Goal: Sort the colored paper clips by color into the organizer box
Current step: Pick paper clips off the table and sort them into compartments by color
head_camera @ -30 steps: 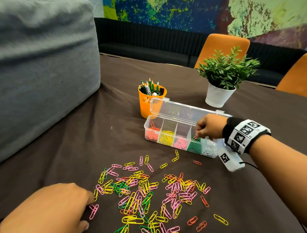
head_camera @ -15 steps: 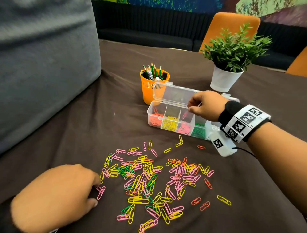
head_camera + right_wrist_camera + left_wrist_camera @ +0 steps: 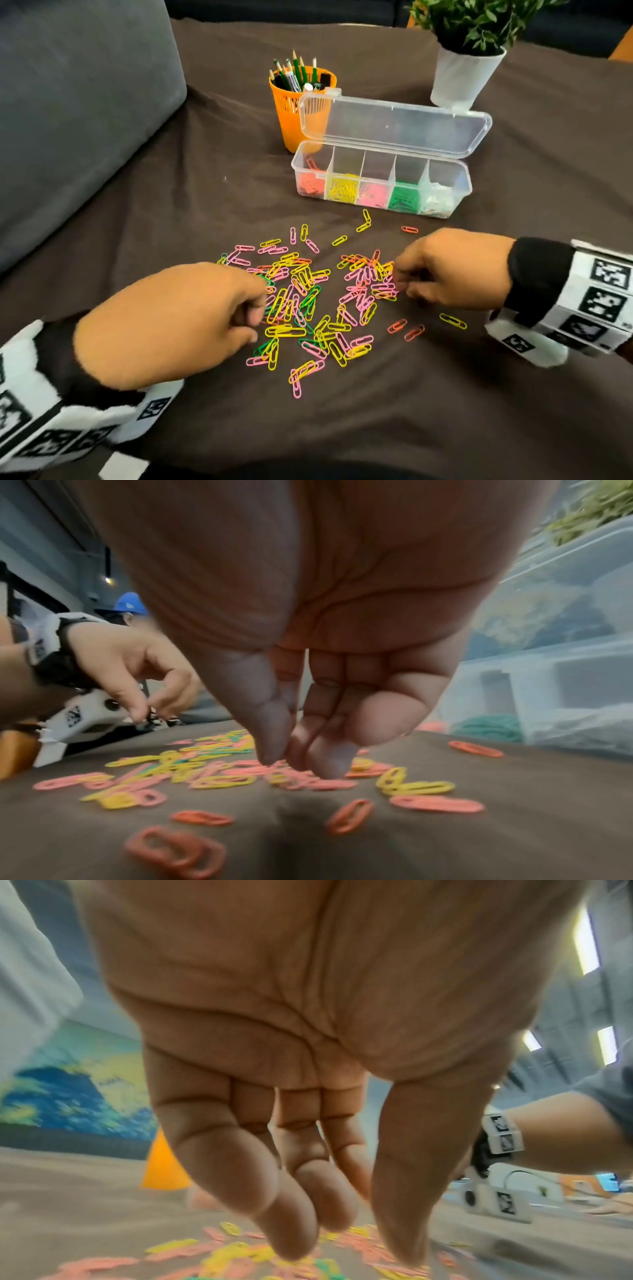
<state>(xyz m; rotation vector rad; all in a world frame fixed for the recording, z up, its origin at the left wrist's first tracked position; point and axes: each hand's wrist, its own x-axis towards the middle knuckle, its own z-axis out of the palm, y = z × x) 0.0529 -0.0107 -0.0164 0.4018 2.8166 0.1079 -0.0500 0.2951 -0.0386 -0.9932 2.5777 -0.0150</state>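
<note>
Organizer box [image 3: 442,200] set with long axis left to right, slightly skewed, lid [image 3: 394,125] hinged open at the back; five compartments holding orange, yellow, pink, green and white clips. Paper clips [image 3: 308,301] strewn on the dark cloth [image 3: 342,428] in front of it, pointing every which way. Left hand [image 3: 164,325] palm down at the left edge of the pile, fingers [image 3: 291,1229] and thumb pointing down with a narrow gap, nothing gripped (clear only from the left wrist view). Right hand [image 3: 452,270] at the pile's right edge, fingertips [image 3: 329,764] and thumb drawn close together, touching pink clips [image 3: 294,773]; cannot tell whether one is actually pinched.
</note>
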